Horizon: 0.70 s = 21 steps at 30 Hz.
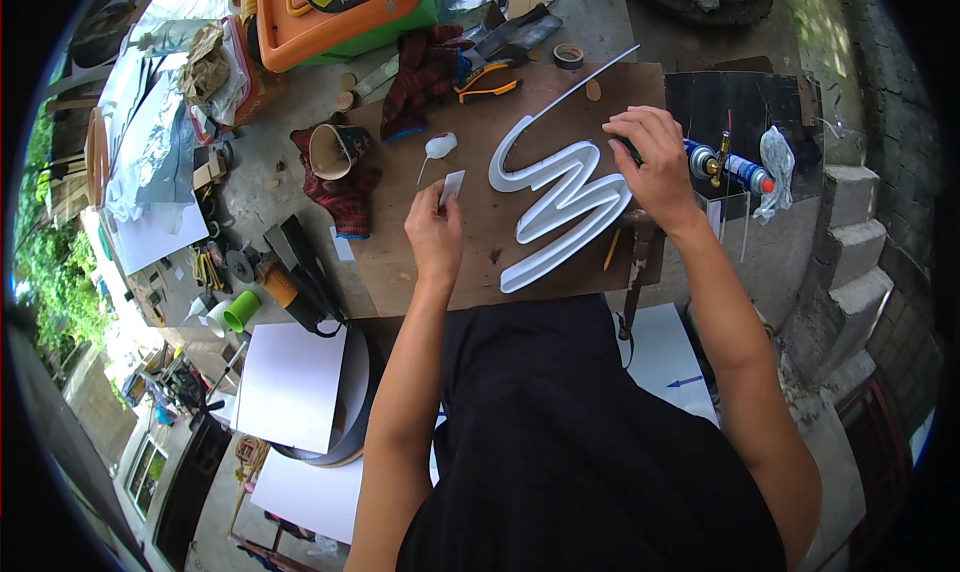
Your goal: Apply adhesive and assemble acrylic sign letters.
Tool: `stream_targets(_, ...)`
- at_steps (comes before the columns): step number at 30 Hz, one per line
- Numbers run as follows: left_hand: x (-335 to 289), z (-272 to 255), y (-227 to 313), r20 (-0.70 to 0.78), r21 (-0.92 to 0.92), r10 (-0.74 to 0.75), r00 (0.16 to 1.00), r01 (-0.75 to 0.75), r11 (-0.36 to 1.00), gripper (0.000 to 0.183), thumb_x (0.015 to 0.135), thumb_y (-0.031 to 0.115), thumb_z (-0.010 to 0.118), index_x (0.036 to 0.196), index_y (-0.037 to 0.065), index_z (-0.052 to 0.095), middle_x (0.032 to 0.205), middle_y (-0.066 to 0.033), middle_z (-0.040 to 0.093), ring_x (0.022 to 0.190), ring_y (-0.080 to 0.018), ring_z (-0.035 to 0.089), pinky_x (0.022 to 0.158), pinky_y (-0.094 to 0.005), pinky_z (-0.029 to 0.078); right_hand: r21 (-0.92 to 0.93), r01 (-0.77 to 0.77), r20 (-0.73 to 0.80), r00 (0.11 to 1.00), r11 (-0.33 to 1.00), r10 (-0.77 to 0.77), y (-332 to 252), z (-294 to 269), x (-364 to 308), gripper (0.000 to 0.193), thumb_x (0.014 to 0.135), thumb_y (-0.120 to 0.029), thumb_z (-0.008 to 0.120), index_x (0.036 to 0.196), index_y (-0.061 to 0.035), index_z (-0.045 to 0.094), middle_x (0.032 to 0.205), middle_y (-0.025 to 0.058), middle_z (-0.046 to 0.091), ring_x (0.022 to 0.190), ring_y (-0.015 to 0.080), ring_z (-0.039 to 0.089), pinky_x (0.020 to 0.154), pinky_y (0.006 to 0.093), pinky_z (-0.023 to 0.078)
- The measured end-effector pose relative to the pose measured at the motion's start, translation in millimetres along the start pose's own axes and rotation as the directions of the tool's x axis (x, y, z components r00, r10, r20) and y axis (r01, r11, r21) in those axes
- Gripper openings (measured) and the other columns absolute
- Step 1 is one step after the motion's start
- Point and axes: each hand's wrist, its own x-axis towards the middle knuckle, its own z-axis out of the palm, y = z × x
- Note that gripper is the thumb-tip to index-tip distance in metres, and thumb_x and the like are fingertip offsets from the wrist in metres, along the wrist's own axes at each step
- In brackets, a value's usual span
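Note:
A white zigzag channel-shaped piece (562, 210) with raised edges lies on the brown board (480, 242) in front of me. A thin white strip runs from its upper end to the far right. My left hand (436, 234) pinches a small flat white piece (453, 186) upright, left of the zigzag. Over the zigzag's right side, my right hand (655, 164) curls round a small dark green object (630, 152), mostly hidden by the fingers. Beyond my left hand is a white blob (441, 145) with a thin stick beside it.
A paper cup (335, 152) stands at the left on a plaid cloth glove. Orange-handled pliers (488, 80) and a tape roll (569, 56) lie at the back. A blue gas torch (735, 167) is at the right. An angle grinder (290, 284) and an orange toolbox (330, 17) are left.

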Motion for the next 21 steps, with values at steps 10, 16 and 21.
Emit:
stream_targets(10,6,50,28,0.067,0.047,0.067,0.995,-0.071,0.996,0.032,0.094,0.003,0.066,0.126,0.004,0.075,0.097,-0.0163,0.070,0.086,-0.0329,0.069,0.080,-0.0430,0.056,0.054,-0.111,-0.017,0.994,0.992,0.112,-25,19,-34,0.019,0.085,-0.003,0.076,0.104,-0.0093,0.074,0.104,0.0044,0.071,0.110,0.0270,0.064,0.095,0.0422,0.047)
stream_targets(16,4,47,21,0.230,-0.171,0.099,0.968,-0.060,0.983,0.048,0.088,0.000,0.070,0.136,0.003,0.068,0.125,-0.0189,0.069,0.112,-0.0362,0.067,0.094,-0.0414,0.055,0.038,-0.125,-0.053,0.991,0.991,0.127,-11,19,-33,0.019,0.085,-0.003,0.076,0.103,-0.0095,0.074,0.104,0.0045,0.071,0.109,0.0274,0.065,0.094,0.0411,0.047)
stream_targets(21,12,48,20,0.270,-0.142,0.197,0.943,-0.163,0.976,0.066,0.076,-0.004,0.079,0.140,0.006,0.065,0.132,-0.0151,0.065,0.119,-0.0342,0.062,0.099,-0.0413,0.053,0.051,-0.101,-0.039,0.994,0.994,0.103,-3,18,-14,0.021,0.084,-0.002,0.076,0.103,-0.0094,0.074,0.104,0.0044,0.071,0.107,0.0265,0.065,0.092,0.0411,0.048)
